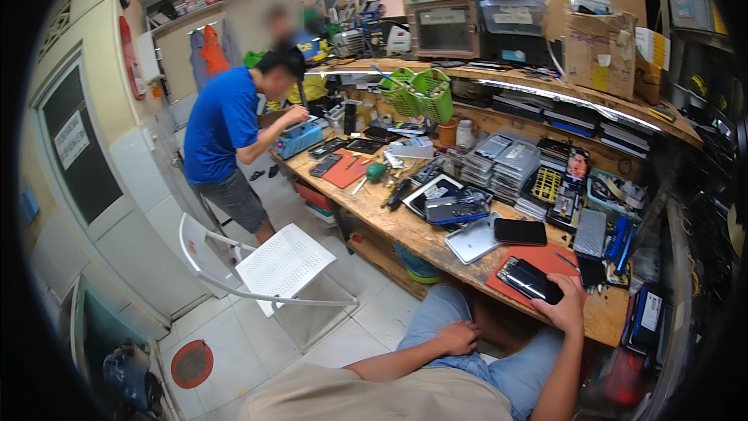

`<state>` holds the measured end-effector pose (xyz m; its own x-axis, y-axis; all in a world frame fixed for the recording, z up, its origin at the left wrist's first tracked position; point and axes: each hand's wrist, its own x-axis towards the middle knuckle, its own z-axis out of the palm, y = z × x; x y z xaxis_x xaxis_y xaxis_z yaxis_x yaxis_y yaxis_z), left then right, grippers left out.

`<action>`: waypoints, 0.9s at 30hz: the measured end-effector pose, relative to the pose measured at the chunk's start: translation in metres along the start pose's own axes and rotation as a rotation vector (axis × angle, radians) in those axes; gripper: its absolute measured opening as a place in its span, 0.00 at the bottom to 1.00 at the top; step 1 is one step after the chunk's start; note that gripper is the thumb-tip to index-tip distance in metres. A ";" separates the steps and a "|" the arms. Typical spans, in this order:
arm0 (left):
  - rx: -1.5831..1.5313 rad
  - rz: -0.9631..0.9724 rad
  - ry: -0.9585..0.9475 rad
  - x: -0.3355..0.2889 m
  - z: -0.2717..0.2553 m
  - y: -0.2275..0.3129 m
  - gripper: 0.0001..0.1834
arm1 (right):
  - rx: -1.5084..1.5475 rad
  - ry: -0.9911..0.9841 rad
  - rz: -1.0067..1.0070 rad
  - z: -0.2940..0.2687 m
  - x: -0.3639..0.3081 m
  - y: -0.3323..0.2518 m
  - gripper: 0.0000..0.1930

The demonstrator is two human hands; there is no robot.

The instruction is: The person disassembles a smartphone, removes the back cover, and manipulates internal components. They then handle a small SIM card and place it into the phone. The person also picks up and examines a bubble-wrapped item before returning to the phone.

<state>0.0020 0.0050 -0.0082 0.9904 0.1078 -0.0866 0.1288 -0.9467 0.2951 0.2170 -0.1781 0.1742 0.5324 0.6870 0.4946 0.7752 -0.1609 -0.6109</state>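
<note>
Resting under right hand (562, 306) — seemingly phone (531, 281).

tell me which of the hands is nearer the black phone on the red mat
Right. The right hand is on the black phone, gripping its near end on the red mat. The left hand rests on the person's thigh, below the bench edge, well away.
</note>
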 end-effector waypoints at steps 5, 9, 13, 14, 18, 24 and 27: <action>-0.036 0.022 0.064 0.001 0.008 -0.003 0.20 | -0.023 0.012 -0.003 0.003 -0.001 0.004 0.31; -0.004 0.032 0.088 0.002 0.008 -0.002 0.20 | -0.062 0.017 0.008 0.003 -0.001 0.005 0.31; 0.011 0.040 0.061 0.000 0.006 -0.002 0.19 | -0.056 0.017 0.001 0.003 -0.002 0.005 0.31; 0.017 0.040 0.050 0.000 0.005 -0.003 0.19 | -0.051 0.021 -0.018 0.003 -0.001 0.005 0.32; -0.040 0.036 0.057 0.000 0.005 -0.002 0.19 | -0.049 0.026 -0.021 0.003 -0.001 0.007 0.32; -0.044 0.026 0.044 0.001 0.007 -0.002 0.21 | -0.061 0.030 -0.014 0.003 -0.003 0.007 0.32; -0.005 0.030 0.052 0.001 0.008 -0.003 0.21 | -0.059 0.030 -0.007 0.003 -0.002 0.005 0.32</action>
<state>0.0021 0.0055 -0.0167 0.9951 0.0947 -0.0283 0.0988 -0.9484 0.3012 0.2189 -0.1787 0.1682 0.5357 0.6671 0.5178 0.7973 -0.1977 -0.5702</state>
